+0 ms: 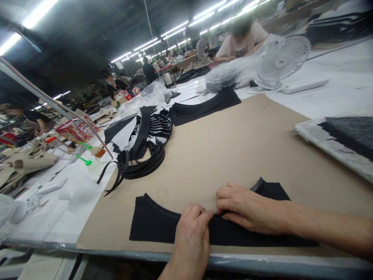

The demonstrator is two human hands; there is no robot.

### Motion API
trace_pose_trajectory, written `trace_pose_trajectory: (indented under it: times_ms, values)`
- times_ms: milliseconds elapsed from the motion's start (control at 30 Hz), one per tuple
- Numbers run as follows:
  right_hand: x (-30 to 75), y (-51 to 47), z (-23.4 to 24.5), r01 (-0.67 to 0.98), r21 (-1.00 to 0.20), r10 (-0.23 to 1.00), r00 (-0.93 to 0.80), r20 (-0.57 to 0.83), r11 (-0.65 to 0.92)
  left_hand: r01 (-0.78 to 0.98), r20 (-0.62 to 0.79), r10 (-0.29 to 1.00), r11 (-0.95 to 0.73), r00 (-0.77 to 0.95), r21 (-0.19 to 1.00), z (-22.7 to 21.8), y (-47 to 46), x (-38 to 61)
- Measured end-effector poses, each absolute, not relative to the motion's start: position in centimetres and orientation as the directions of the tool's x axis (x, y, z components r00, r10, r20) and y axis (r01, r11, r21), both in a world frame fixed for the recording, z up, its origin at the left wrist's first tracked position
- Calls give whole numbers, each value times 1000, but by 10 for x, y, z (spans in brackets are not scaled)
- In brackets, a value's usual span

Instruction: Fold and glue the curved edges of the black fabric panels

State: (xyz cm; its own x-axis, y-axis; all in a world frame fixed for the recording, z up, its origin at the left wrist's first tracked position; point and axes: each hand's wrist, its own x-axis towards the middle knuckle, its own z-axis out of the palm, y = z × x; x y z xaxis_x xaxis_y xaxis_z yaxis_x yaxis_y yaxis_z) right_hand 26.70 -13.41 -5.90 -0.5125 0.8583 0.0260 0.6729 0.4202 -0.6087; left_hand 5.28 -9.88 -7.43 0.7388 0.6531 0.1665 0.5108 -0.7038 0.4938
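A black fabric-like piece (154, 227) with a curved, dipped upper edge lies flat on brown board (215, 155) along the table's near edge. A narrow raised strip follows its curve, upright at both ends. My left hand (194, 225) is closed, fingers pinching the piece's edge near the middle of the curve. Just right of it, my right hand (247, 208) is closed too, its curled fingers on the same edge, thumb low against the piece. What lies between the fingertips is hidden.
Coiled black strips (148, 163) and a stack of curved black pieces (204, 107) lie beyond. Green-tipped bottles (90, 163) stand left, by a slanting metal pole (72, 114). A white fan (284, 58) is at the back, a grey-topped slab (340, 144) at right. People work further off.
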Motion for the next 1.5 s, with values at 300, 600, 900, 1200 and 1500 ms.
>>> trace_pose_trajectory:
  times_ms: [300, 600, 900, 1200, 1500]
  values:
    - [272, -140, -64, 691, -346, 765, -626, 154, 635, 451, 509, 447, -884, 736, 125, -117, -124, 28]
    - [292, -132, -49, 737, -419, 825, -562, 57, 531, 495, 474, 558, -828, 681, 264, -104, -122, 44]
    - [297, -129, -43, 749, -516, 841, -533, -98, 415, 544, 293, 687, -714, 665, 440, -86, -115, 79]
    - [309, -132, -40, 746, -524, 841, -531, -98, 410, 499, 108, 687, -617, 718, 609, -82, -113, 100]
    - [326, -144, -55, 693, -449, 795, -603, 69, 564, 483, 402, 533, -846, 745, 226, -116, -131, 91]
